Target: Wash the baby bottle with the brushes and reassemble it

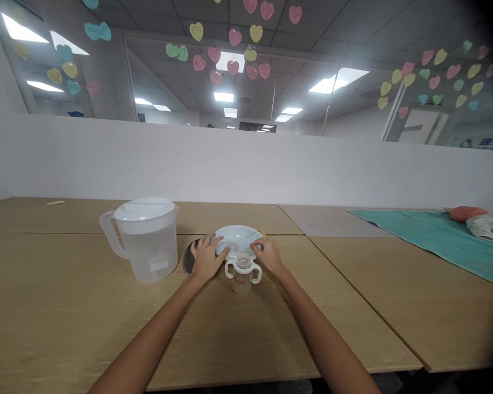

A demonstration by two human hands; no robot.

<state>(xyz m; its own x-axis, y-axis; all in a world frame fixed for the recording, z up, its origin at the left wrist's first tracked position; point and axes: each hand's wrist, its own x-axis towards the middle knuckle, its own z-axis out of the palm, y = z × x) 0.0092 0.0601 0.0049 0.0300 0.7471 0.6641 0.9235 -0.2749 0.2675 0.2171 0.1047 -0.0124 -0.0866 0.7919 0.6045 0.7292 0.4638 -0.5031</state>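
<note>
A small clear baby bottle (242, 282) with two white side handles and red print stands upright on the table, its threaded neck uncapped. Behind it is a white plate (237, 232) with clear pieces and a thin line-like item on it, too small to name. My left hand (207, 259) reaches to the plate's left side with fingers spread, partly over a dark round object (188, 261). At the plate's right side, my right hand (268, 255) has thumb and fingertips pinched together; what they hold is hard to make out. Something yellow (262, 232) shows behind it.
A large translucent pitcher (153, 251) with a white lid stands left of my hands. To the right lies a teal cloth (431, 235) with a reddish item (467, 213) on it. A white wall (246, 164) rises behind the wooden table (246, 339).
</note>
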